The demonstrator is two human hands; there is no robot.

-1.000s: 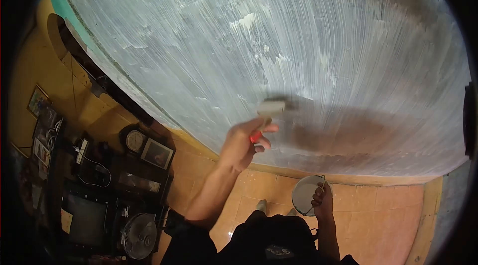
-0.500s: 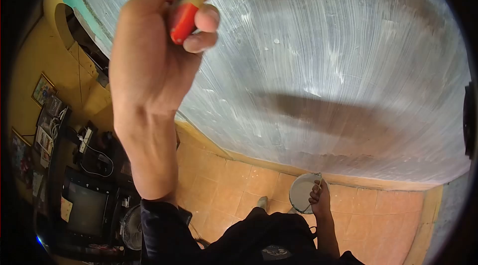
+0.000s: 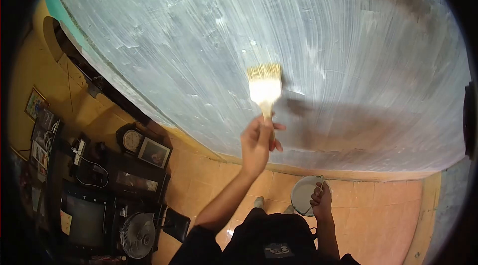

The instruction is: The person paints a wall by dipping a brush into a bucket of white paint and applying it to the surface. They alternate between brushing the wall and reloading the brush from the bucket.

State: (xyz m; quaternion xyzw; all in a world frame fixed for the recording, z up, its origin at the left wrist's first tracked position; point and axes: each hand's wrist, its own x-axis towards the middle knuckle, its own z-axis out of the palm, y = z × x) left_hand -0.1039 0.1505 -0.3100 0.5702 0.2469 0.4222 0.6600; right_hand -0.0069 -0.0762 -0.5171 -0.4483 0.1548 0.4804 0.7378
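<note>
In front of the wall (image 3: 199, 61), my left hand (image 3: 255, 148) grips the wooden handle of a flat paintbrush (image 3: 265, 88). Its pale bristles point up and lie right at the streaky, whitish paint. Low on the right, my right hand (image 3: 321, 199) is closed around the thin wire handle of a round bucket (image 3: 302, 194), which hangs beside my legs and holds something pale.
A brownish, thinly coated patch (image 3: 348, 125) shows low on the wall. To the left stand a television (image 3: 87, 217), a fan (image 3: 137, 235), a framed picture (image 3: 154, 153) and a clock (image 3: 132, 140). Orange tiles (image 3: 368, 215) cover the floor.
My left hand has come down from close to the camera to the middle of the wall, bringing the paintbrush's bristles into view. My right hand with the bucket has barely moved.
</note>
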